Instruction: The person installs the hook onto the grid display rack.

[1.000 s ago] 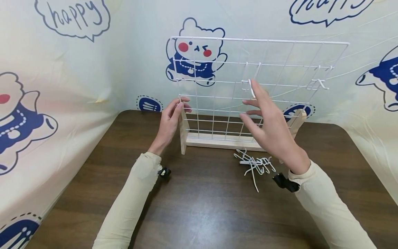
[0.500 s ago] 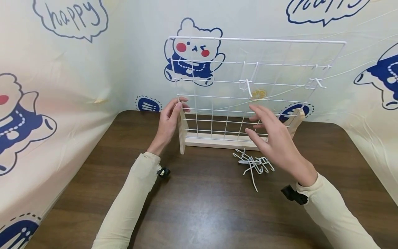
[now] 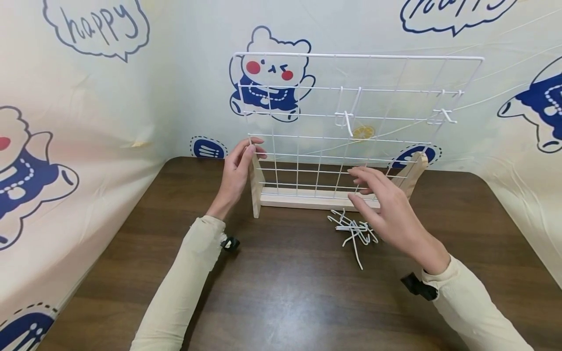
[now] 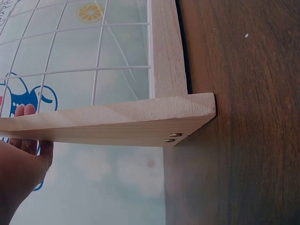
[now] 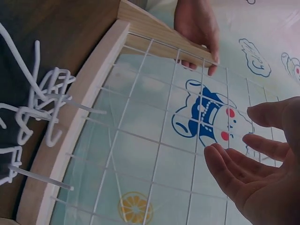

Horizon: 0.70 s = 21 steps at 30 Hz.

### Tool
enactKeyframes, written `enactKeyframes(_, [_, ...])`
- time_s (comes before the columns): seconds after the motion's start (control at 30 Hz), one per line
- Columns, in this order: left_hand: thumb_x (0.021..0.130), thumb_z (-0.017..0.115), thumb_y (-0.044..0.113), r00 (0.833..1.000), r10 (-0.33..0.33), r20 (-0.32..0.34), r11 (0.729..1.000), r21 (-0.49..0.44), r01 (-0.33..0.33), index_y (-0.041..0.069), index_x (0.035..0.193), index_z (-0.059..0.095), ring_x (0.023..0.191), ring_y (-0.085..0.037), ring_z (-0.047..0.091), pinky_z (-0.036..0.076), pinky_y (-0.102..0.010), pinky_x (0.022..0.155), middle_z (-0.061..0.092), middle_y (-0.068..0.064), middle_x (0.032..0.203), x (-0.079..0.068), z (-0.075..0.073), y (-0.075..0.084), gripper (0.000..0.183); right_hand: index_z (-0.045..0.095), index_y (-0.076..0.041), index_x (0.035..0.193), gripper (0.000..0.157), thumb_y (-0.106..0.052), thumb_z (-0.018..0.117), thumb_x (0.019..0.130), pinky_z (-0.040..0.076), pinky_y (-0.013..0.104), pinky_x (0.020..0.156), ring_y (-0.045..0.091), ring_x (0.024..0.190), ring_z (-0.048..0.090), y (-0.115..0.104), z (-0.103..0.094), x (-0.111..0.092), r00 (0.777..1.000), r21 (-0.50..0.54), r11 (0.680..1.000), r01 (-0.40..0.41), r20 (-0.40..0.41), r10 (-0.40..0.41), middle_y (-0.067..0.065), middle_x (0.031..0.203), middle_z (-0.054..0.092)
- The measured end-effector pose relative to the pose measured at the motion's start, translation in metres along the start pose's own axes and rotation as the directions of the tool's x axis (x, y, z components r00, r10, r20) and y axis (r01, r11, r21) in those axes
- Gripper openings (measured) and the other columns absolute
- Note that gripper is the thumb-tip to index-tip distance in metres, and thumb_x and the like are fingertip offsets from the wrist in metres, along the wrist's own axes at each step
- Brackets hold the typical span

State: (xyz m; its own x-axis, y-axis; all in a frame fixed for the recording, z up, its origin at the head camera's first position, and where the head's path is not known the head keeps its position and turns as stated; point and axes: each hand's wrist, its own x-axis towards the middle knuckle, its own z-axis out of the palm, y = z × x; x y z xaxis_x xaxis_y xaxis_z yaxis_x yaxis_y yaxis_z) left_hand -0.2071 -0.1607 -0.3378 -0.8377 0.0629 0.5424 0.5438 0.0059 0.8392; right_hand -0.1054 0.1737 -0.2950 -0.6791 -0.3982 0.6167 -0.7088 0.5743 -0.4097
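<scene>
My left hand (image 3: 234, 171) grips the top of the left wooden upright (image 3: 256, 197) of a white wire grid rack (image 3: 351, 56); in the left wrist view the fingers and thumb lie on either side of that board (image 4: 117, 124). My right hand (image 3: 392, 209) hovers in front of the rack's lower right, fingers spread a little, holding nothing. Just left of and below it, a tangled pile of white wire hooks (image 3: 353, 229) lies on the table. One white hook (image 3: 348, 123) hangs on the grid right of its middle, and another hook (image 3: 445, 115) hangs near its right edge.
The rack stands on a wooden base bar (image 3: 307, 199) with a right upright (image 3: 414, 173), on a dark brown wooden table (image 3: 281, 292). A printed cloth (image 3: 189, 97) with cartoon bears hangs behind and at the sides.
My right hand has come away from the middle hook and moved down towards the hook pile, leaving that hook on the grid. The left hand has kept its grip on the upright.
</scene>
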Motion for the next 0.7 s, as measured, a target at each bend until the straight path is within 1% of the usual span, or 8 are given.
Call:
enactKeyframes(0.1, [0.107,0.044,0.019,1.000,0.006,-0.001,1.000,0.000,-0.006,0.002,0.127,0.060,0.106,-0.044,0.059,0.041,-0.045,0.108,0.064,-0.022,0.111,0.000,0.000,-0.001,0.030,0.056,-0.004,0.136,0.048,-0.003,0.069,0.090,0.054,0.032,0.085,0.020,0.107,0.063,0.001,0.002,-0.006,1.000,-0.006,1.000,-0.005,0.016,0.005,0.009,0.133,0.059])
enactKeyframes(0.17, [0.107,0.044,0.019,1.000,0.007,-0.002,1.000,0.001,-0.007,0.002,0.127,0.060,0.105,-0.044,0.059,0.041,-0.047,0.108,0.063,-0.024,0.111,0.000,0.000,-0.001,0.030,0.057,-0.004,0.136,0.047,-0.003,0.069,0.090,0.055,0.033,0.084,0.021,0.106,0.063,0.001,0.003,-0.010,1.000,-0.004,1.000,-0.013,0.027,0.013,0.009,0.131,0.060])
enactKeyframes(0.3, [0.107,0.043,0.018,1.000,0.011,-0.001,1.000,0.007,-0.011,0.002,0.127,0.060,0.106,-0.046,0.058,0.039,-0.051,0.109,0.062,-0.028,0.112,0.000,0.000,-0.003,0.030,0.057,-0.004,0.134,0.045,-0.003,0.069,0.091,0.057,0.033,0.079,0.019,0.097,0.066,0.003,0.005,-0.017,0.998,-0.007,1.000,-0.030,0.052,0.031,0.008,0.123,0.062])
enactKeyframes(0.37, [0.108,0.043,0.018,1.000,0.009,0.000,1.000,0.011,-0.009,0.002,0.127,0.060,0.106,-0.046,0.058,0.039,-0.051,0.109,0.062,-0.028,0.112,0.001,0.000,-0.003,0.030,0.058,-0.005,0.133,0.044,-0.003,0.069,0.091,0.057,0.031,0.076,0.019,0.093,0.068,0.004,0.005,-0.021,0.997,-0.010,0.999,-0.039,0.061,0.039,0.008,0.120,0.063])
enactKeyframes(0.47, [0.108,0.042,0.015,1.000,0.005,0.000,1.000,0.011,-0.005,0.001,0.127,0.060,0.106,-0.045,0.058,0.040,-0.047,0.109,0.062,-0.027,0.112,0.001,0.000,-0.002,0.030,0.058,-0.006,0.133,0.044,-0.004,0.070,0.091,0.055,0.023,0.071,0.017,0.088,0.070,0.005,0.005,-0.026,0.996,-0.013,0.999,-0.052,0.068,0.053,0.006,0.117,0.065])
enactKeyframes(0.53, [0.108,0.041,0.014,1.000,0.002,-0.001,1.000,0.009,-0.002,-0.001,0.127,0.059,0.105,-0.044,0.059,0.040,-0.045,0.108,0.061,-0.029,0.112,0.001,0.001,0.000,0.030,0.059,-0.006,0.132,0.043,-0.003,0.071,0.090,0.052,0.018,0.068,0.016,0.085,0.071,0.006,0.006,-0.029,0.996,-0.010,0.999,-0.054,0.064,0.054,0.006,0.113,0.066])
enactKeyframes(0.63, [0.107,0.040,0.010,1.000,0.000,-0.001,1.000,0.005,0.000,-0.006,0.127,0.057,0.103,-0.037,0.062,0.040,-0.045,0.108,0.058,-0.035,0.112,0.000,0.002,0.004,0.030,0.060,-0.006,0.130,0.043,-0.001,0.071,0.089,0.047,0.014,0.066,0.014,0.081,0.070,0.009,0.006,-0.033,0.997,-0.007,0.999,-0.051,0.057,0.051,0.005,0.106,0.067])
enactKeyframes(0.7, [0.107,0.040,0.008,1.000,-0.003,-0.001,1.000,0.007,0.003,-0.009,0.126,0.056,0.100,-0.030,0.063,0.040,-0.047,0.108,0.058,-0.037,0.112,-0.001,0.003,0.010,0.030,0.061,-0.006,0.129,0.043,0.000,0.071,0.088,0.047,0.014,0.065,0.012,0.080,0.069,0.011,0.006,-0.036,0.997,-0.009,0.999,-0.049,0.054,0.050,0.004,0.102,0.067])
